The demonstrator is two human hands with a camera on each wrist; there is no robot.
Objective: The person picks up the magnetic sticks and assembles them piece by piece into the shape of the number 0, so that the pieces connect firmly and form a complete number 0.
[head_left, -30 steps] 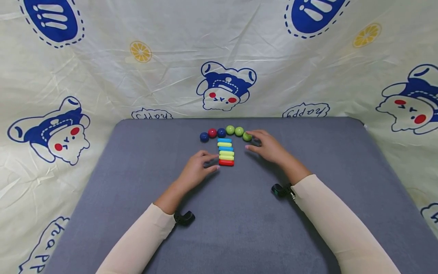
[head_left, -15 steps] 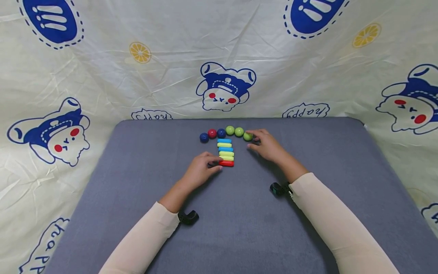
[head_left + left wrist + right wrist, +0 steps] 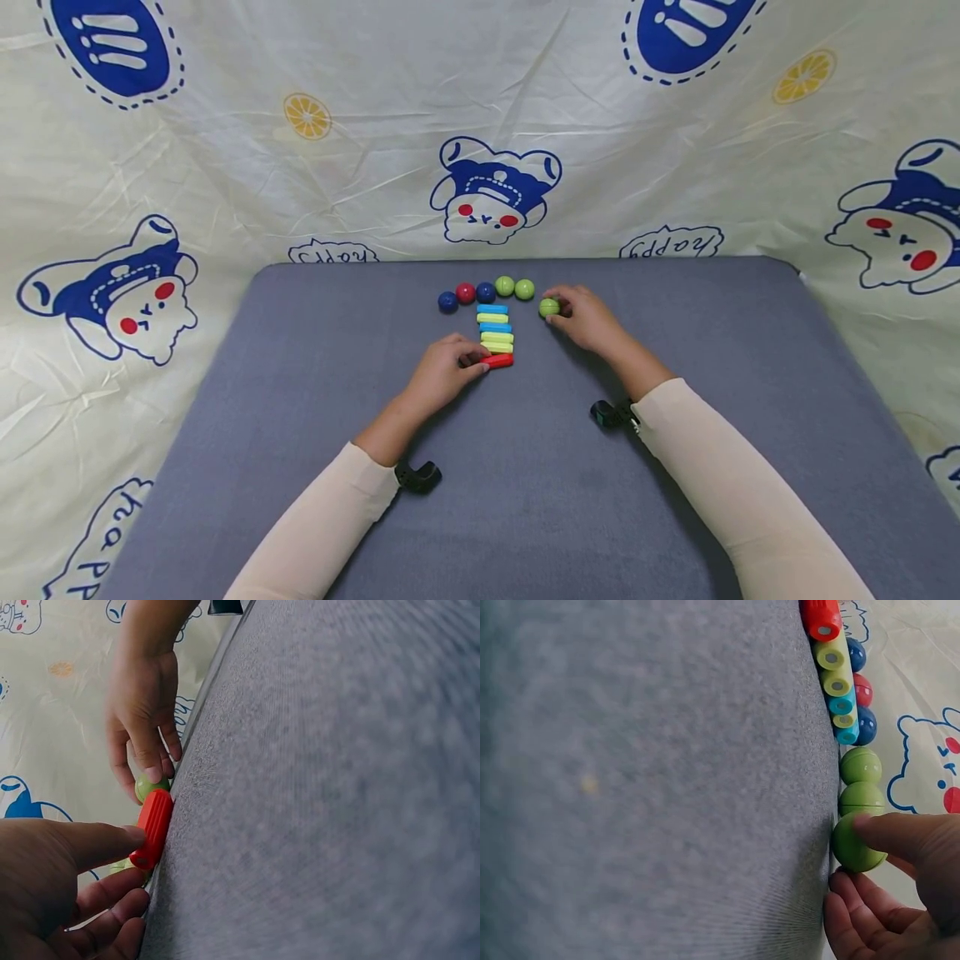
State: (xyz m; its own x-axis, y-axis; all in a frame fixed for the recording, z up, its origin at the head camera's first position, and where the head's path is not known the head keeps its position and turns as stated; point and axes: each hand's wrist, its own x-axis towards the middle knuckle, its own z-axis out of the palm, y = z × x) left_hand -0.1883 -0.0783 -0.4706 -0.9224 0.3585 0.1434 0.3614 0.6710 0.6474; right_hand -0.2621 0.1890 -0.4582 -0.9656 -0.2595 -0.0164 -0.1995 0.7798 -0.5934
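At the near end of a column of short rods, my left hand [image 3: 441, 371] pinches a red magnetic rod [image 3: 499, 361] by its left end. The rod [image 3: 154, 829] looks ribbed in the left wrist view and slants a little away from the yellow rod [image 3: 498, 348] behind it. Thumb and fingers of my right hand [image 3: 588, 318] hold a green ball [image 3: 549, 307], which stands apart from the other green balls [image 3: 524, 289]. In the right wrist view, my thumb lies on this ball [image 3: 857, 844]. The rods have grey discs in their ends.
Blue and yellow rods [image 3: 495, 328] lie side by side beyond the red one. Behind them, a dark blue ball [image 3: 447, 302], a red ball [image 3: 466, 292] and another blue ball [image 3: 485, 292] continue the curved row. A patterned curtain [image 3: 375, 183] hangs behind the grey table [image 3: 480, 517].
My left hand has moved right and taken hold of the red rod, tilting it away from the yellow one. My right hand has drawn the end green ball nearer and rightward, out of the row.
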